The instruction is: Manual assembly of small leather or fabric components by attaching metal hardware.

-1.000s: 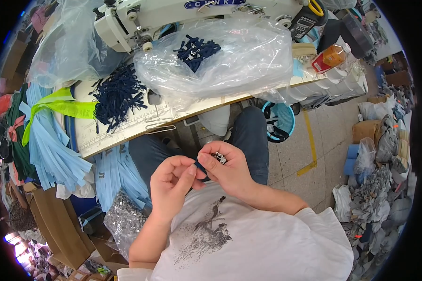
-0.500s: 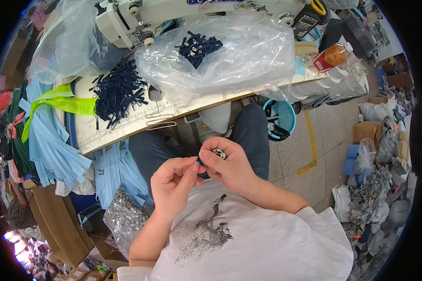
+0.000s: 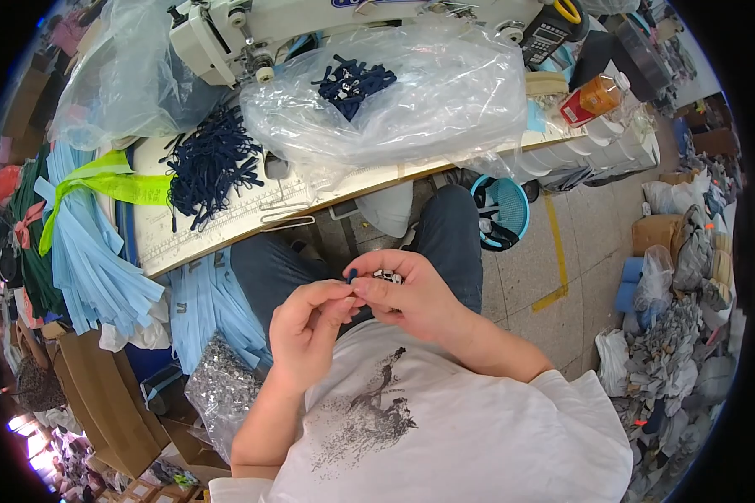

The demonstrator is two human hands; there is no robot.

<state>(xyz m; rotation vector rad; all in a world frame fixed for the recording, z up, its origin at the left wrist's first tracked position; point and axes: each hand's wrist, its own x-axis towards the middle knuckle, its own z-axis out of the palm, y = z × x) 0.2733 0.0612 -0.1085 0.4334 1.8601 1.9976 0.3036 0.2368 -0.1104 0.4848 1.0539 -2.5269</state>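
Here the two hands meet over the lap, just below the table [image 3: 226, 243] edge. The left hand [image 3: 304, 331] has its fingers curled, thumb and forefinger pinched together at the tip of a small dark blue piece [image 3: 351, 275]. The right hand [image 3: 407, 293] is closed around the same spot from the other side, its thumb pressed against the left fingertips, and a small silvery metal part [image 3: 387, 276] shows on top of its fingers. The dark piece sticks up between the two hands; how much of it each hand grips is hidden by the fingers.

On the table above, a heap of dark blue strips [image 3: 212, 163] lies on the white top, beside a ruler strip printed along the table's near edge. To the right of the heap sits a clear plastic bag [image 3: 428, 101] with more dark blue pieces [image 3: 352, 84] inside. A white sewing machine [image 3: 310, 25] stands behind them. Light blue strips [image 3: 92, 260] hang over the table's left end, tied with a yellow-green band [image 3: 113, 184]. A bag of silvery metal bits [image 3: 222, 390] rests low by the left forearm. A blue basket [image 3: 503, 210] stands on the floor beyond the right knee, and an orange bottle [image 3: 594, 96] lies at the table's right end.
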